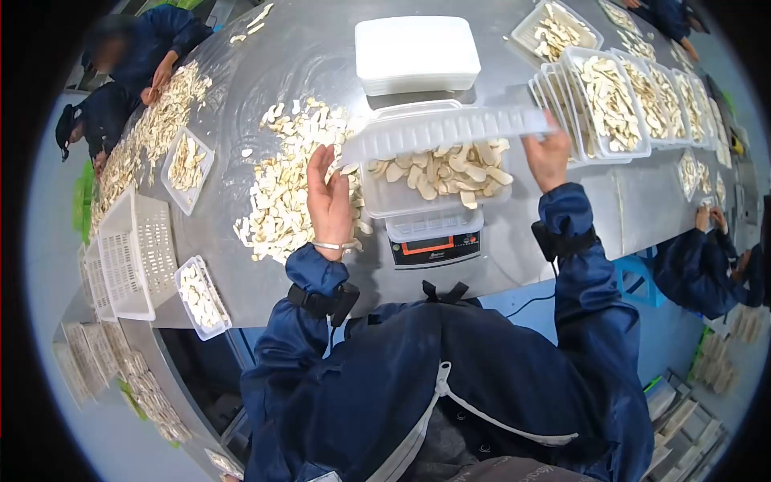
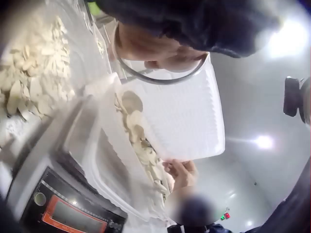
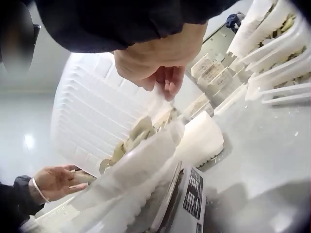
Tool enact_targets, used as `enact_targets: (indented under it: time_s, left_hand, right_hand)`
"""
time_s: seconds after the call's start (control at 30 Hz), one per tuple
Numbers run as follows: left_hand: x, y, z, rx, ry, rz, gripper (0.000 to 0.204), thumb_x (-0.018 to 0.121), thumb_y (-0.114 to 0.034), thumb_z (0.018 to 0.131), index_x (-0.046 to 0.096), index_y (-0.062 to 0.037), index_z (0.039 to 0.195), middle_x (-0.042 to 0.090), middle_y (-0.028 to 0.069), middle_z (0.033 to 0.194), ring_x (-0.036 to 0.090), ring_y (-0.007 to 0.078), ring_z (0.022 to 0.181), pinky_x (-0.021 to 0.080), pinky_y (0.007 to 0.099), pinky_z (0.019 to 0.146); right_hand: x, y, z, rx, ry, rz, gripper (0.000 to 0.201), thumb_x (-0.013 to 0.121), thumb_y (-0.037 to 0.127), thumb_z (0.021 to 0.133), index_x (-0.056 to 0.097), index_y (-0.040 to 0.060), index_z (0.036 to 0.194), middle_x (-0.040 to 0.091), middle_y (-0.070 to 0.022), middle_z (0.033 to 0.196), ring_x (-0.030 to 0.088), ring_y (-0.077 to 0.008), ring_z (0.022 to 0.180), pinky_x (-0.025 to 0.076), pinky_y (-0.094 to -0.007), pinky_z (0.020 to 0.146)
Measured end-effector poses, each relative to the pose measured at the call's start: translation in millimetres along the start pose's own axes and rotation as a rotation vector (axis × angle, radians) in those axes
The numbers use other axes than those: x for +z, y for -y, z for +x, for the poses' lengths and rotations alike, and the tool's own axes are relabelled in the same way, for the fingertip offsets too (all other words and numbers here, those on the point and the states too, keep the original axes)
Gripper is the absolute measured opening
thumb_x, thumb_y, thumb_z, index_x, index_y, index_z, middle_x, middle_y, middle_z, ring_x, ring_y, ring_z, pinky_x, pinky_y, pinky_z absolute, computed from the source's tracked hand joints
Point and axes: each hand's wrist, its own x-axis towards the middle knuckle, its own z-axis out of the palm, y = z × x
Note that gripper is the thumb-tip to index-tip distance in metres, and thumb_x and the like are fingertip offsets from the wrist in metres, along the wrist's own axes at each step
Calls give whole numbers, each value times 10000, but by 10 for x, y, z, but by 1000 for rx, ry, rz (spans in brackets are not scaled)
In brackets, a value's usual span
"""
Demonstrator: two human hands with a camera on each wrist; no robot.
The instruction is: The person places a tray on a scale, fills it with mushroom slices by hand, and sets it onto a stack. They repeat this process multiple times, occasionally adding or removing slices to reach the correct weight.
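My right hand pinches one end of a clear ribbed tray, tipped on its side; the right wrist view has the same hand at its edge. By the other end my left hand has its fingers extended; whether it touches the tray I cannot tell. Pale slices lie in a clear container below the ribbed tray, partly hidden by it. Under that container is a scale with an orange-framed display. The ribbed inside of the tray shows in the left wrist view.
A heap of slices spreads left of the container. Stacked white trays stand behind it, and filled trays line up at the right. White crates and a small filled tray are at the left. Other people work around the table.
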Motion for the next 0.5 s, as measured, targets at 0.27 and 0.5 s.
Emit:
enact_targets:
  time_s: [0.27, 0.5]
  left_hand:
    - [-34, 117, -49, -228, 254, 422, 413, 619, -195, 893, 521, 26, 1228, 543, 36, 616, 509, 125, 586, 433, 282, 584]
    - [-26, 288, -92, -253, 224, 220, 300, 555, -161, 917, 542, -8, 1175, 533, 47, 584, 484, 110, 526, 388, 334, 499]
  right_hand:
    - [310, -55, 1132, 565, 226, 363, 134, 650, 82, 820, 559, -14, 802, 645, -113, 682, 633, -154, 549, 504, -279, 503]
    - [565, -529, 1257, 775, 499, 463, 431, 548, 264, 906, 522, -81, 1163, 669, -146, 863, 644, -178, 676, 536, -284, 647]
